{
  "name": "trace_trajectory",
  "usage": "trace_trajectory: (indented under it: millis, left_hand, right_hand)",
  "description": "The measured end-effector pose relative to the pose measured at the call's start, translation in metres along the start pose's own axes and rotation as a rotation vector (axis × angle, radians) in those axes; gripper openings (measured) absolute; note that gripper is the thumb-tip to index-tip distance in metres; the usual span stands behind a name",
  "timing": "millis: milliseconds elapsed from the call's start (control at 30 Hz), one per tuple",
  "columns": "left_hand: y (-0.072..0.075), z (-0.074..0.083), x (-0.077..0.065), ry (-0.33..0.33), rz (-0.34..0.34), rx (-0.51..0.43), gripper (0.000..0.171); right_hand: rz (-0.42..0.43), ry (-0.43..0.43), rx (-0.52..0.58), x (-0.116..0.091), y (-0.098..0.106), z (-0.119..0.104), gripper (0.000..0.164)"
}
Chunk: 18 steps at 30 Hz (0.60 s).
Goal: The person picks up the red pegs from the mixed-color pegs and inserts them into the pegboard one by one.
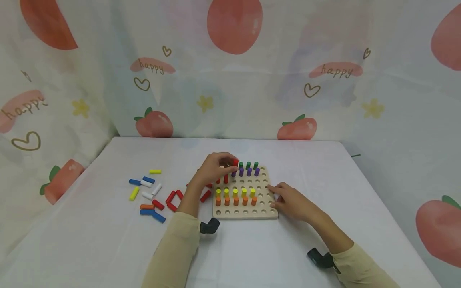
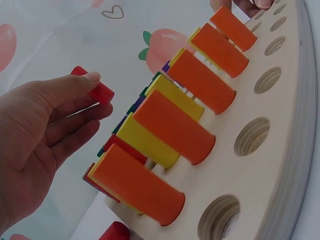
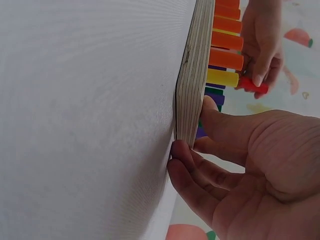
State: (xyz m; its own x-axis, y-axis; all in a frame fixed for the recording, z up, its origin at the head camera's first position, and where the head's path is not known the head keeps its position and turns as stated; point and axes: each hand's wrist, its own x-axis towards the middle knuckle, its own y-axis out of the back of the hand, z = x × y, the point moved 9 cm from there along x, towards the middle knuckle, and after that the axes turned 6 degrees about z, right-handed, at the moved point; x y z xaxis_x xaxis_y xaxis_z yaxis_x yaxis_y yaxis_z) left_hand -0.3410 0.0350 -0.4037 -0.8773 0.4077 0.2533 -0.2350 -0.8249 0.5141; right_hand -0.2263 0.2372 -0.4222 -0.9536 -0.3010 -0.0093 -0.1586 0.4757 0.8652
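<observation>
Left wrist view: hand (image 2: 42,122) pinches red peg (image 2: 103,94).

The left hand (image 2: 36,132) pinches a red peg (image 2: 104,94) between thumb and fingers, clear of the board (image 2: 262,177). Five orange pegs (image 2: 140,185) stand in a row on it, with yellow pegs (image 2: 150,142) behind them and partly hidden purple pegs (image 2: 166,65) beyond. Round holes (image 2: 252,136) line the near side. Fingers of the right hand (image 2: 251,7) show by the far end. A peach-printed cloth (image 2: 45,55) forms the backdrop.
</observation>
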Motion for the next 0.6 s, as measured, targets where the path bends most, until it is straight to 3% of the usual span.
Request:
trace_trajectory:
  millis: [333,600]
  left_hand:
    - [-0.009,0.003,-0.001,-0.014,-0.03,-0.022,0.025]
    - [-0.013,-0.003,-0.005,0.025,-0.05,-0.027,0.026]
  right_hand:
    - [0.001,0.003,-0.006,0.0,-0.001,-0.001,0.057]
    - [0.006,0.014,-0.009,-0.001,0.002,-0.002,0.057]
